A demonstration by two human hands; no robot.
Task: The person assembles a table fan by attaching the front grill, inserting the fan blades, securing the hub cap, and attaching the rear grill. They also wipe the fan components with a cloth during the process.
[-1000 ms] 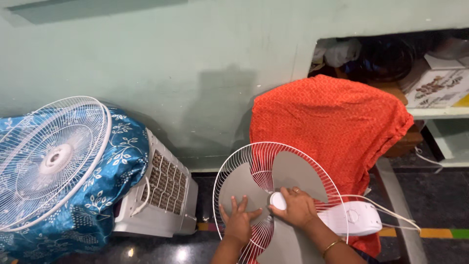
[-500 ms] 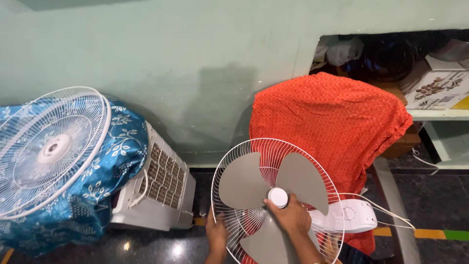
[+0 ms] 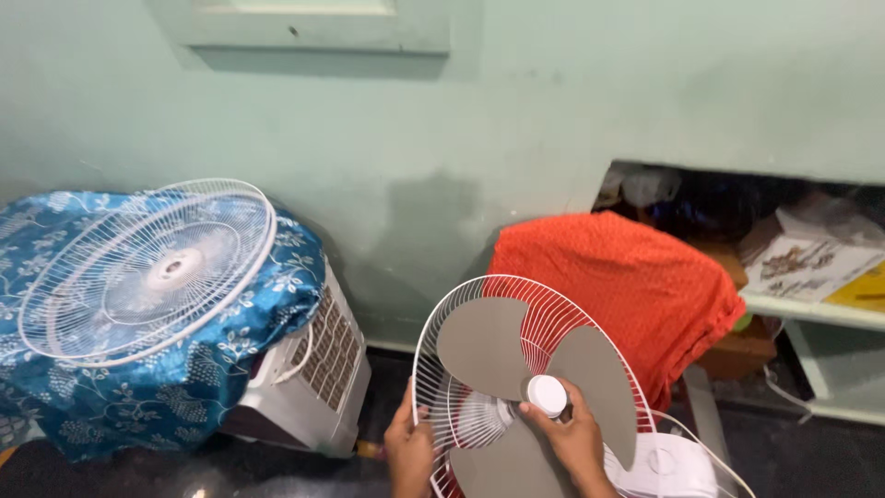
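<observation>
A white table fan lies tilted in front of me, its rear wire guard (image 3: 461, 314) around grey blades (image 3: 484, 346). My right hand (image 3: 572, 438) grips the round white hub cap (image 3: 548, 395) at the blades' centre. At the guard's lower left edge my left hand (image 3: 408, 452) holds the wire rim. The fan's white motor housing (image 3: 664, 466) shows at the lower right. The detached white front guard (image 3: 147, 269) lies apart on a blue floral cloth (image 3: 212, 360) to the left.
The blue cloth covers a white air cooler (image 3: 318, 369). An orange cloth (image 3: 636, 286) drapes something behind the fan. A wall shelf (image 3: 811, 309) at right holds boxes and bags. A pale green wall (image 3: 415, 138) stands behind. The floor is dark.
The view has tilted up and shifted. My left hand went from flat on a blade to the guard's rim. My right hand stays on the hub cap; the blades have turned slightly.
</observation>
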